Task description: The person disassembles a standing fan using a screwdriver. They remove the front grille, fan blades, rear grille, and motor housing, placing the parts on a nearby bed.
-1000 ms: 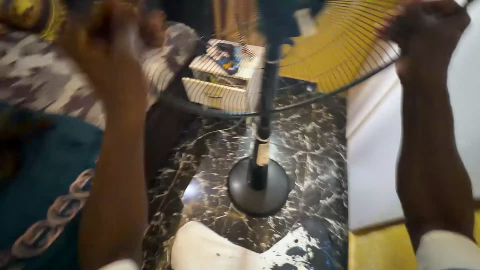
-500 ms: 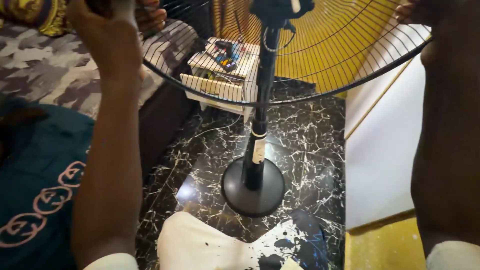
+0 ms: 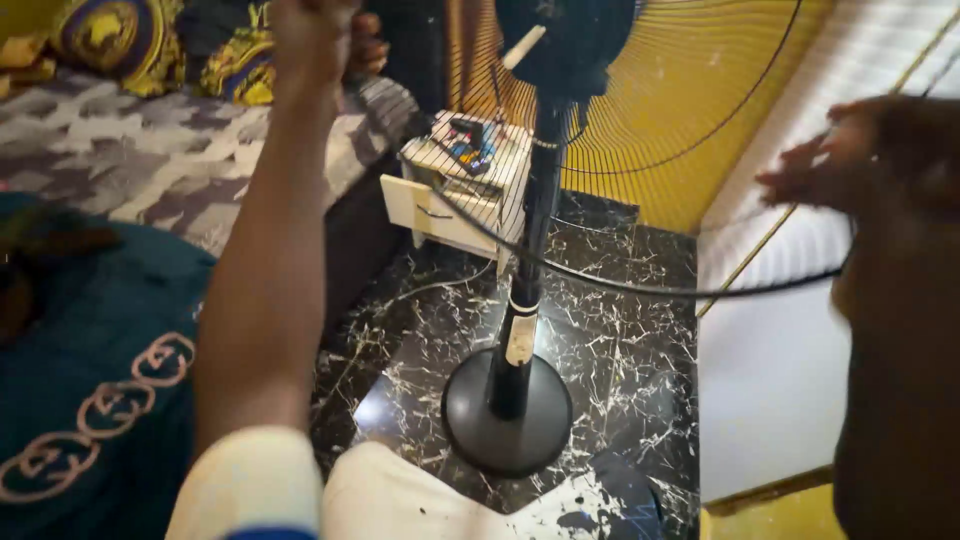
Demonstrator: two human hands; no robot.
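Fan grille point(image 3: 640, 180), a round black wire guard, sits on a standing fan whose pole point(image 3: 525, 270) rises from a round black base point(image 3: 508, 415) on the dark marble floor point(image 3: 620, 340). Left hand point(image 3: 315, 40) reaches up to the grille's far left rim, its grip unclear. Right hand point(image 3: 850, 150) is blurred at the right rim, fingers spread. A white bedside drawer point(image 3: 455, 190) stands behind, beside the bed point(image 3: 150, 160).

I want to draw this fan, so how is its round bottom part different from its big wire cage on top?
The round black solid base lies flat on the black marble floor; the thin black wire fan cage hangs high on the pole. You cannot see through the base, but the yellow wall shows through the cage. The cage is wider, and the hands, left and right, are up at its rim. Both are round and black.
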